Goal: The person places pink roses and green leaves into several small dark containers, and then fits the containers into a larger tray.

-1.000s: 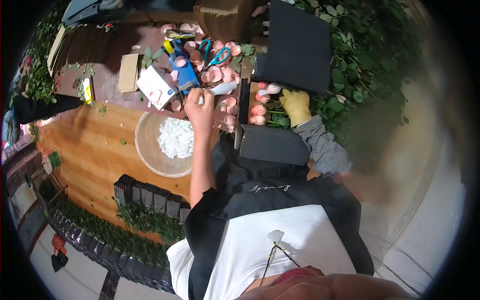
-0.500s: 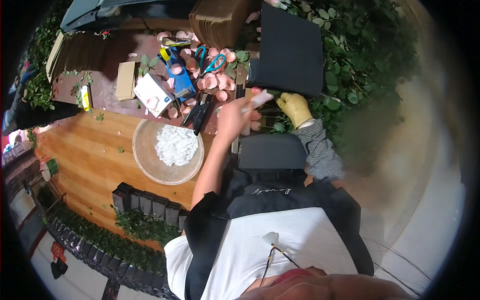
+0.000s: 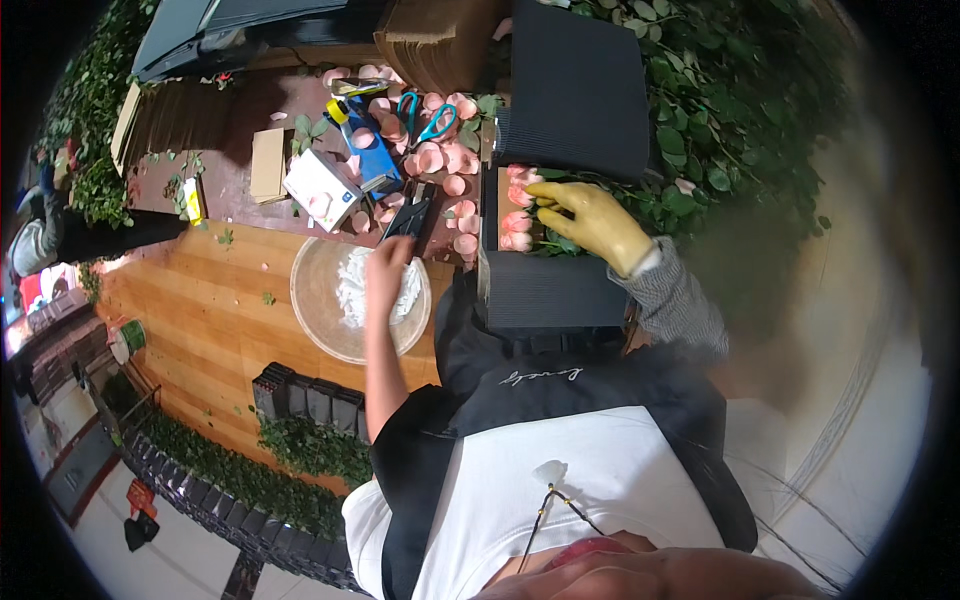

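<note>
My left hand [image 3: 388,275] is bare and hangs over the clear bowl [image 3: 310,325] of small white pieces [image 3: 352,290]. Its fingers lie next to the near end of the black stapler [image 3: 410,212]; they are hidden, so their grip does not show. A yellow glove covers my right hand [image 3: 595,222]. Its outstretched, slightly parted fingers touch the pink roses [image 3: 517,222], which lie in a column on brown cardboard. Dark corrugated sheets lie above [image 3: 575,90] and below [image 3: 555,290] the roses, and green stems run right under the glove.
Loose pink petals [image 3: 430,157], teal-handled scissors [image 3: 437,122], a blue tape dispenser [image 3: 372,155] and a white box [image 3: 322,190] cover the table. Leafy stems [image 3: 710,130] pile up at right. Cardboard stacks [image 3: 440,40] stand behind. At far left is another person [image 3: 40,245].
My left hand has moved left and down from the roses to above the bowl. The rose it held with a pale wrap is no longer in it. The roses are now uncovered.
</note>
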Demonstrator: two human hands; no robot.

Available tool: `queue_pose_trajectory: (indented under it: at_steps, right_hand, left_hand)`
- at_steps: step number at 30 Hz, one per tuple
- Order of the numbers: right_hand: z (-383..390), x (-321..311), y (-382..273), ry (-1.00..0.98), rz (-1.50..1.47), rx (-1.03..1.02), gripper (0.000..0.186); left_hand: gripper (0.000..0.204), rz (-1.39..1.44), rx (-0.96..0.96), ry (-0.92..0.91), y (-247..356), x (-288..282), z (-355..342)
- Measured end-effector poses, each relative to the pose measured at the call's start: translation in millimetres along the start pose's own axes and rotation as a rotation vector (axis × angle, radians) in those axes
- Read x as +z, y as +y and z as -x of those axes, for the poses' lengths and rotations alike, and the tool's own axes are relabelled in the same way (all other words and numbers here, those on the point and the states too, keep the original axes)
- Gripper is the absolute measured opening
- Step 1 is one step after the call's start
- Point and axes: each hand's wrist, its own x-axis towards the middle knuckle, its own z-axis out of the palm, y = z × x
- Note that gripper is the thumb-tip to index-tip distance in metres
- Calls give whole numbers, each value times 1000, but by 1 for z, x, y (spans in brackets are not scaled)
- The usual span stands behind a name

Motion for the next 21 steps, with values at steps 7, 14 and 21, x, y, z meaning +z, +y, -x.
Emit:
queue_pose_trajectory:
  at_steps: [7,14,21]
  right_hand:
    - [-20,52,36,-113,627,205,30]
    - [-6,53,53,-49,517,-107,41]
    - [-16,67,41,-100,627,18,33]
  left_hand:
    - [23,-443,323,-67,77,120,-30]
    - [25,-308,424,-140,64,115,-31]
    - [21,-425,761,-254,99,88,-23]
